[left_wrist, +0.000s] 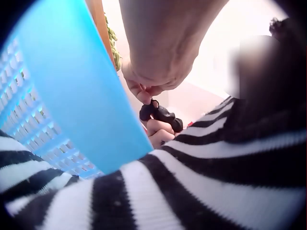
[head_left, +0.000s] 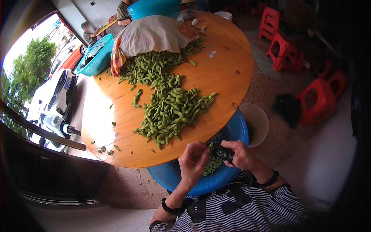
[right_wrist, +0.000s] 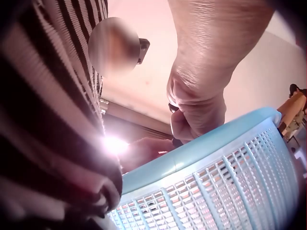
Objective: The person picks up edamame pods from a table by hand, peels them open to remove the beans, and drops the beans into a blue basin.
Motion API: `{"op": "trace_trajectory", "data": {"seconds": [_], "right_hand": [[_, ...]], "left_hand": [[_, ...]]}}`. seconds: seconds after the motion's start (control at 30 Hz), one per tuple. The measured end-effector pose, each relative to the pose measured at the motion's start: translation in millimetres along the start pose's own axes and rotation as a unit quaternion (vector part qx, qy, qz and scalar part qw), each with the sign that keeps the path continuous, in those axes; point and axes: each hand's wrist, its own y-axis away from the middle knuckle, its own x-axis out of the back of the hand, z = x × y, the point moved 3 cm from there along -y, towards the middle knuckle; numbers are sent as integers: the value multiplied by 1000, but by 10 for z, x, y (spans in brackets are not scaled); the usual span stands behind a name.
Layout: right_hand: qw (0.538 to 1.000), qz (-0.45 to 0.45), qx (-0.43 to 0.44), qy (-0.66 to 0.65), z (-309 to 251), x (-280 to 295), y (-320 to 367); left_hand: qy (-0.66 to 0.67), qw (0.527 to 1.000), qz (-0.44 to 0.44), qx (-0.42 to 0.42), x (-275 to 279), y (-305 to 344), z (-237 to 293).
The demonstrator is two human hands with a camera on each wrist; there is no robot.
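Note:
Over a blue plastic basket (head_left: 164,174), both hands meet at the near edge of the round wooden table. The left hand (head_left: 193,160) pinches a green soybean pod (head_left: 211,145) between thumb and fingers, at the end of a small black tool. The right hand (head_left: 240,154) grips that black hand-held tool (head_left: 223,153), thumb along its top; its exact kind is hidden by the fingers. Below them, shelled green beans (head_left: 211,167) lie in the basket. In the left wrist view the black tool (left_wrist: 165,116) shows under the left hand (left_wrist: 158,76). The right hand (right_wrist: 199,115) is above the basket rim (right_wrist: 175,160).
A large heap of soybean pods (head_left: 166,112) covers the middle of the wooden table (head_left: 228,69), partly under a pale cloth (head_left: 154,36). A turquoise basket (head_left: 96,58) is at the far left. A pale bucket (head_left: 259,125) and red stools (head_left: 319,100) stand to the right.

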Motion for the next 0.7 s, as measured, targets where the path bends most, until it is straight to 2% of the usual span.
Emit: {"op": "trace_trajectory", "data": {"seconds": [0.07,0.13,0.17,0.23,0.27,0.3,0.33,0.37,0.4,0.43,0.47,0.53,0.57,0.6,0.63,0.67,0.7], "right_hand": [[1000,-1,1,-6,12,6,-5],[996,-7,62,63,7,16,-26],[996,-6,62,63,21,26,-42],[985,-21,142,95,8,38,-64],[985,-21,142,95,34,59,-62],[998,-34,52,-10,118,93,-57],[992,-46,-39,-114,203,123,-50],[992,-47,-39,-114,251,189,-70],[977,-124,-29,-170,282,219,-96],[954,-200,-19,-224,273,208,-102],[954,-200,-19,-223,252,190,-79],[993,-84,-18,-82,156,159,-44],[993,-85,-17,-81,154,129,-53],[997,-62,41,11,131,108,-54],[989,-38,99,102,107,92,-51],[989,-40,101,103,131,75,-54],[981,-13,114,156,161,74,-63]], "left_hand": [[-10,1000,11,-12,-22,8,21],[-19,999,21,-24,-30,13,18],[-15,999,27,-35,-23,15,3],[-12,998,32,-46,-13,3,73],[80,995,14,55,8,-9,99],[170,973,-3,155,17,-9,107],[170,973,-3,155,62,-26,76],[266,942,-54,199,69,-40,-8],[357,897,-104,240,48,-37,-50],[368,888,-107,253,36,-33,-53],[368,888,-107,253,35,-31,-62],[305,917,-86,242,56,-24,-114],[305,918,-86,240,43,9,-168],[151,975,-53,153,54,34,-186],[-9,998,-17,61,57,37,-164],[-9,998,-15,58,32,39,-163],[-152,987,0,-49,-9,29,-27]]}}
